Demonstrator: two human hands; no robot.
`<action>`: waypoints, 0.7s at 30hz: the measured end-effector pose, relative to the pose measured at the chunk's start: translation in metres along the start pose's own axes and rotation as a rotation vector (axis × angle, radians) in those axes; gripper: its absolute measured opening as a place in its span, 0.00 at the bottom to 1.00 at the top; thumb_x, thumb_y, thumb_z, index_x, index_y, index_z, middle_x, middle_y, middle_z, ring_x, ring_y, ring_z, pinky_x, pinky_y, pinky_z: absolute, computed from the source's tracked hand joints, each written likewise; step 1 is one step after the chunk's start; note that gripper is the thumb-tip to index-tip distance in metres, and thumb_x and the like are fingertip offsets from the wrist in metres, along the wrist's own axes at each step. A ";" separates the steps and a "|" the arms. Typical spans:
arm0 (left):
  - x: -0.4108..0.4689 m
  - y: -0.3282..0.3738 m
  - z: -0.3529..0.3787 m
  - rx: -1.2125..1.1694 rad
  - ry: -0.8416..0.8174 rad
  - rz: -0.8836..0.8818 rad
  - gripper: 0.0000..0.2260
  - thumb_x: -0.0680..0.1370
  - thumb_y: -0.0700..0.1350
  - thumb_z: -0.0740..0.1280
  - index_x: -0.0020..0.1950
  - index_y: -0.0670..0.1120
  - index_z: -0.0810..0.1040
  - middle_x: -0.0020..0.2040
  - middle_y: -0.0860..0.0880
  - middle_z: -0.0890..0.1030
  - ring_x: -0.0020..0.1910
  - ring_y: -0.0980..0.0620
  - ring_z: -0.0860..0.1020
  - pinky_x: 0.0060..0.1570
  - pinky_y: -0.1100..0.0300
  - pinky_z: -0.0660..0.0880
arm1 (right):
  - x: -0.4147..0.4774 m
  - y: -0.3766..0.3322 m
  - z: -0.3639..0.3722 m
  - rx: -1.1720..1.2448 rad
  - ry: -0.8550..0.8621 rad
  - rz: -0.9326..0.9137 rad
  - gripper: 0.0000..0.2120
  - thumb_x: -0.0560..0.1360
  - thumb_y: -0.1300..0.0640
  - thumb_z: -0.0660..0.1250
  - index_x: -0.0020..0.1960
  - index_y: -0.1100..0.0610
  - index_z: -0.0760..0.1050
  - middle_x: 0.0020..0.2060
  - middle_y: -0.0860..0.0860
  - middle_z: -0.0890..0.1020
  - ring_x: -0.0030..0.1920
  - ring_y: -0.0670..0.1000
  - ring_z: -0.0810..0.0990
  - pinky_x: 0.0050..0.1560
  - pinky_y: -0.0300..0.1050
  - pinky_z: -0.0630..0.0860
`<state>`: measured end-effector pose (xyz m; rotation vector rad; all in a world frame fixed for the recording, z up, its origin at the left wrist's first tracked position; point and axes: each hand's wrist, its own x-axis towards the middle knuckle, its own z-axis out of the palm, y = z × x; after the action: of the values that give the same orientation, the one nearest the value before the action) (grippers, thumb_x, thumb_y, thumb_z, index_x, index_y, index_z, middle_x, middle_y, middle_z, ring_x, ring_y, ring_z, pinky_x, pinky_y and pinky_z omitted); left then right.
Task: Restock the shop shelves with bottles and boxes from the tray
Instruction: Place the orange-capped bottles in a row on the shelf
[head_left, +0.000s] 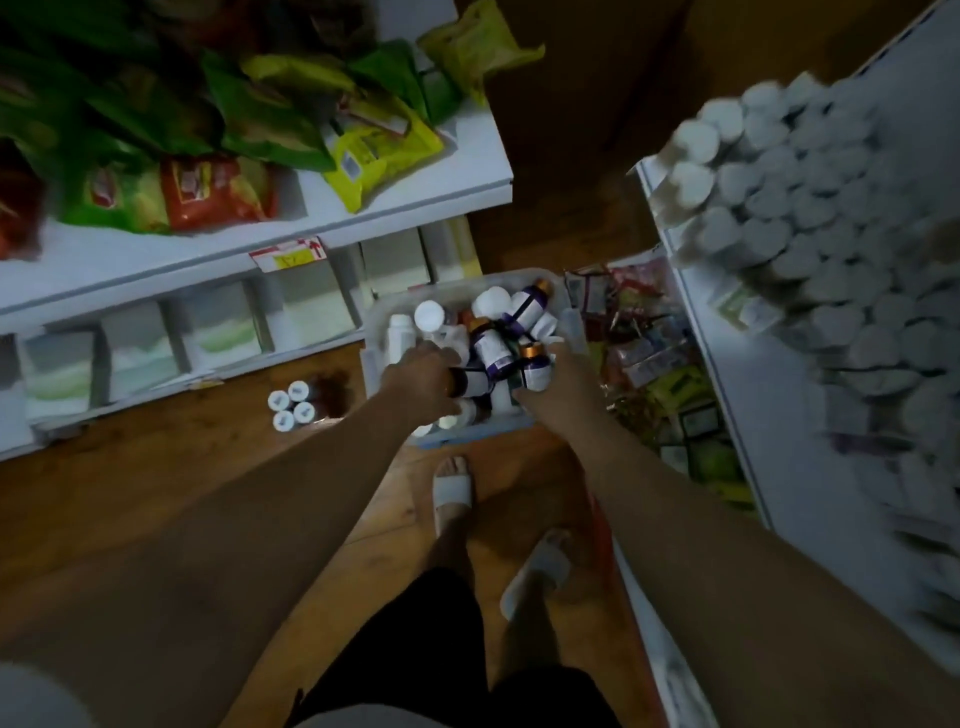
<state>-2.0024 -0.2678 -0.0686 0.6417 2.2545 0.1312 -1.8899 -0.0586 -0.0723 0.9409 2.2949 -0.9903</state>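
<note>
Both hands reaching into translucent plastic tray (375, 332) on wooden floor. Left hand (423, 376) closing on dark bottle; right hand (558, 384) gripping white-labelled, gold-capped bottle (535, 366), upright. White-capped bottle shelf (789, 249) lying at 2 o'clock, nearer right hand.

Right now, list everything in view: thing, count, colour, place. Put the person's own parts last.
tray: one, translucent pale, on the floor between the shelves.
bottles in tray: many, white, some purple-labelled with amber caps, jumbled.
floor bottles: four, white caps, standing left of the tray.
snack bags: many, green, yellow, red, on the upper left shelf.
boxes: a row, pale white-green, on the lower left shelf.
white-capped bottles: dozens, packed on the right shelf.
packets: many, mixed colours, on the low right shelf.
slippers: two, white.
left hand: gripping a bottle in the tray.
right hand: gripping an amber-capped bottle.
</note>
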 end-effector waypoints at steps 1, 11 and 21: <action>0.004 -0.001 0.004 0.033 0.004 0.002 0.38 0.70 0.56 0.81 0.76 0.54 0.70 0.71 0.44 0.71 0.70 0.39 0.72 0.59 0.42 0.78 | 0.012 0.008 0.009 -0.005 0.019 0.012 0.43 0.58 0.29 0.70 0.69 0.43 0.66 0.62 0.52 0.78 0.60 0.60 0.80 0.56 0.63 0.80; 0.009 -0.022 0.017 -0.009 0.198 0.133 0.27 0.74 0.57 0.77 0.71 0.54 0.77 0.66 0.48 0.80 0.63 0.41 0.75 0.56 0.46 0.77 | 0.034 0.001 0.032 -0.038 0.160 0.079 0.30 0.67 0.42 0.74 0.65 0.46 0.70 0.60 0.53 0.79 0.62 0.61 0.79 0.60 0.66 0.77; -0.033 -0.002 -0.033 -0.985 0.315 0.154 0.08 0.78 0.44 0.77 0.57 0.49 0.85 0.52 0.51 0.86 0.54 0.58 0.83 0.57 0.60 0.77 | -0.029 -0.035 -0.027 0.571 0.182 -0.037 0.18 0.75 0.59 0.78 0.61 0.52 0.76 0.48 0.45 0.81 0.47 0.44 0.81 0.39 0.33 0.76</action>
<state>-2.0077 -0.2825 -0.0249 0.2474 2.0613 1.3889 -1.9004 -0.0675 -0.0213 1.2527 2.2107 -1.6891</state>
